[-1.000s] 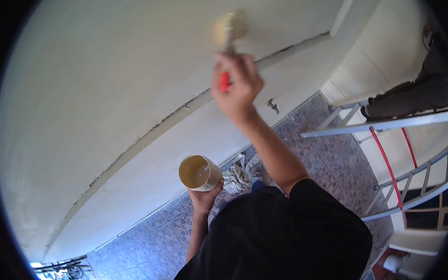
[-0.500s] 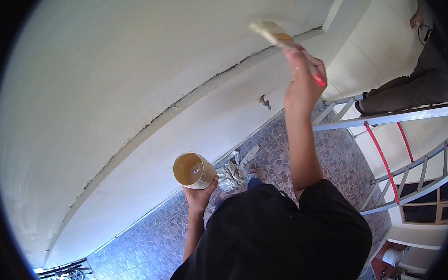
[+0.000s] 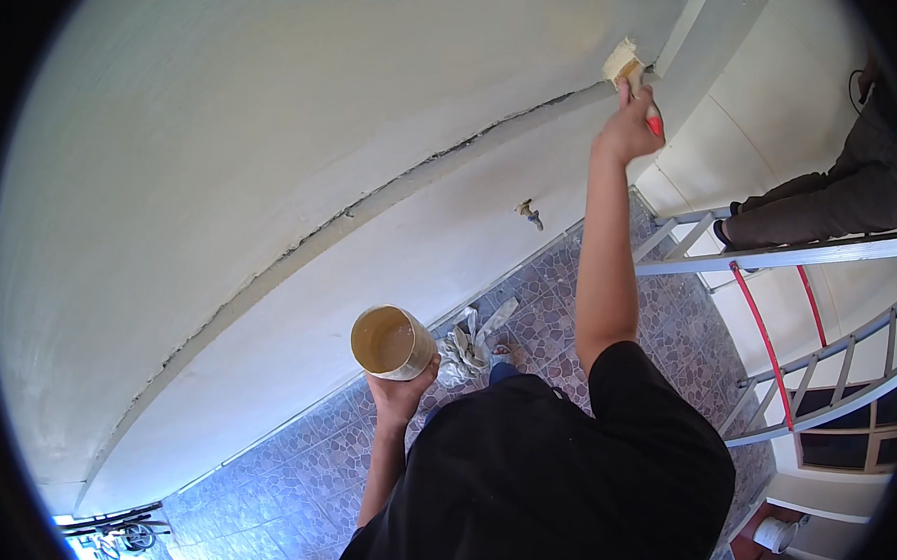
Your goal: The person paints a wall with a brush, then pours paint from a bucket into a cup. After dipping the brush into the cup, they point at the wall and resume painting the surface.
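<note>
brush (image 3: 622,63) clenched in right hand (image 3: 630,128), pressed to wall (image 3: 275,122) above; best stroked evenly. cup (image 3: 393,343) gripped in left hand (image 3: 401,393), kept level.

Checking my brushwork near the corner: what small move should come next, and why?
Probably draw the brush back along the crack. The right hand has its bristles at the corner, at full reach, and the left hand holds the paint can far below.

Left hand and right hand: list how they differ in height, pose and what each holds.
The right hand is raised on a straight arm, pressing a paintbrush to the wall near the corner; the left hand stays low, elbow bent. The right hand grips a slim red-tipped handle; the left hand cups an open paint can from below. Both hands are closed on painting gear.
</note>
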Demonstrator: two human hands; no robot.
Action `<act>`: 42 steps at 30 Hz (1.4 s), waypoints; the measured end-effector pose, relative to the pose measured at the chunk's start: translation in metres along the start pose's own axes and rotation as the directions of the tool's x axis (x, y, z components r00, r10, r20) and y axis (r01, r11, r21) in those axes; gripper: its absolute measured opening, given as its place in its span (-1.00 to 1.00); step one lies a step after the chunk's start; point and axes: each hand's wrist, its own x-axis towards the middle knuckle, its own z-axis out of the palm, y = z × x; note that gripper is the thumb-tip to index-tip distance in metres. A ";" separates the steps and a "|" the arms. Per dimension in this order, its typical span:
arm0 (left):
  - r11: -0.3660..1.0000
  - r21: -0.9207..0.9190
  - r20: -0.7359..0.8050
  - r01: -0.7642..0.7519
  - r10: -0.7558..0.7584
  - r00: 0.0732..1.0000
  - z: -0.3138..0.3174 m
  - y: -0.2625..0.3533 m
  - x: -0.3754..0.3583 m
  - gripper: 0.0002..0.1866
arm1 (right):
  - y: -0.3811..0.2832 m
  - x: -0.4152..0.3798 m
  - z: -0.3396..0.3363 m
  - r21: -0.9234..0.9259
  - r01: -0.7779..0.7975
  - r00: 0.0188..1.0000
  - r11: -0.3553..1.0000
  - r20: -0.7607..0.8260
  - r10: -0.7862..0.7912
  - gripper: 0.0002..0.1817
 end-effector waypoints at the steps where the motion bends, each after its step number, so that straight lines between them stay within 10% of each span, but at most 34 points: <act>1: 1.000 -0.006 -0.007 -0.016 0.016 1.000 0.003 0.000 0.001 -0.39 | 0.018 0.004 0.002 -0.078 0.119 0.991 0.990 0.062 -0.115 -0.71; 7: 1.000 -0.009 -0.028 -0.008 0.008 1.000 0.006 -0.002 -0.003 -0.40 | 0.040 -0.082 -0.006 -0.411 0.568 0.786 0.713 0.528 -0.322 -0.78; 14: 0.997 -0.009 -0.008 0.074 -0.074 0.997 0.006 -0.001 0.000 -0.42 | -0.009 -0.181 -0.055 -0.124 0.723 0.449 0.679 0.831 -0.327 -0.85; 17: 1.000 0.021 -0.042 -0.017 0.017 0.999 0.007 -0.001 0.003 -0.46 | -0.019 -0.125 -0.059 -0.179 0.800 0.459 0.572 0.796 -0.394 -0.84; 19: 0.999 -0.019 -0.020 0.039 -0.039 0.999 0.008 0.005 0.001 -0.46 | 0.008 -0.065 -0.056 -0.339 0.680 0.679 0.651 0.625 -0.384 -0.82; 24: 1.000 -0.003 -0.030 -0.001 0.001 1.000 0.007 0.002 -0.002 -0.43 | 0.061 0.034 -0.037 -0.354 0.524 0.823 0.775 0.445 -0.354 -0.77; 28: 0.999 0.021 -0.068 -0.045 0.046 0.997 0.003 -0.004 -0.004 -0.41 | 0.063 -0.037 -0.045 -0.465 0.637 0.727 0.615 0.627 -0.280 -0.81; 35: 0.997 0.064 0.006 0.034 -0.035 0.999 0.002 -0.007 0.009 -0.39 | -0.008 -0.175 -0.077 -0.206 0.404 0.628 0.891 0.771 -0.107 -0.86; 42: 1.000 0.005 0.051 -0.004 0.003 0.999 0.015 0.004 0.013 -0.38 | 0.041 0.022 -0.056 -0.317 0.393 0.895 0.863 0.347 -0.281 -0.76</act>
